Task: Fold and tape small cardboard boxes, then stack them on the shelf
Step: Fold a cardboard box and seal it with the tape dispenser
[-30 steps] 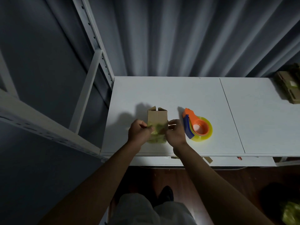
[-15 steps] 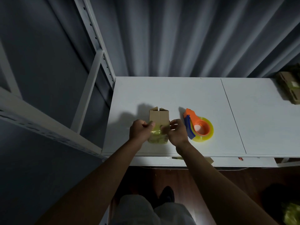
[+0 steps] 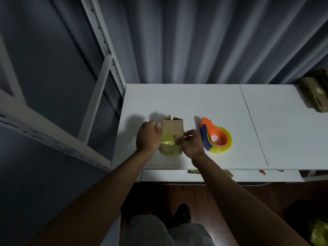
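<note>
**Box held on the table, taped at its near end**

A white rack [image 3: 99, 96] is seen at the far left, left of the table [image 3: 204, 103], its perforated upright meeting the table's back left corner.

On the table, near its front edge and toward its left end, a small cardboard box [image 3: 171, 134] is stood. Its far end is seen with flaps only partly closed, a gap showing between them; what is inside cannot be told. Its near end is wrapped in yellowish tape [image 3: 170, 148].

The box's left side is gripped by the left hand [image 3: 148, 137], with fingers curled against the cardboard. The box's right side, at the edge of the taped part, is pinched by the right hand [image 3: 192, 143], thumb and fingertips bent onto it.

Just right of the right hand, a tape dispenser [image 3: 215, 136] is laid flat on the table, orange with a blue blade guard and a yellow roll; it is touched by neither hand.

Further right, a seam is seen across the table. At the table's far right back corner, more boxes [image 3: 316, 96] are laid, partly cut off by the frame edge; their number cannot be told.
</note>
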